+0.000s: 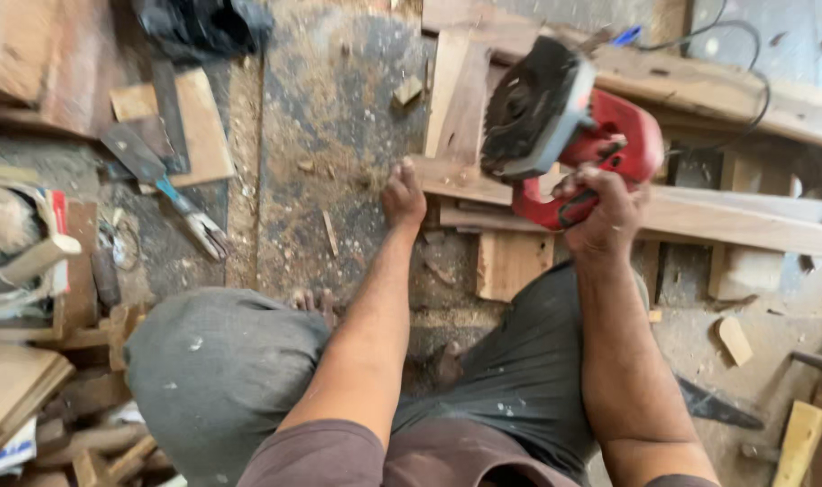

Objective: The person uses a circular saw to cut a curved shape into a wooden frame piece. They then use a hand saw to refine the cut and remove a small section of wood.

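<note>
My right hand (600, 209) grips the handle of a red circular saw (564, 126), lifted and tilted above the wood, its dark blade guard turned toward me. My left hand (404, 195) reaches forward and rests its fingers on the near end of a long wooden plank (717, 221) that runs to the right across the floor. More boards (460, 86) lie under and behind the saw. I am squatting, with my knees in grey trousers (217, 370) below the arms.
A black cord (744, 54) trails from the saw to the upper right. A trowel-like tool with a blue handle (163, 185) lies at left on a dusty floor. Offcuts, a hammer handle (32, 261) and wood scraps crowd the left and right edges.
</note>
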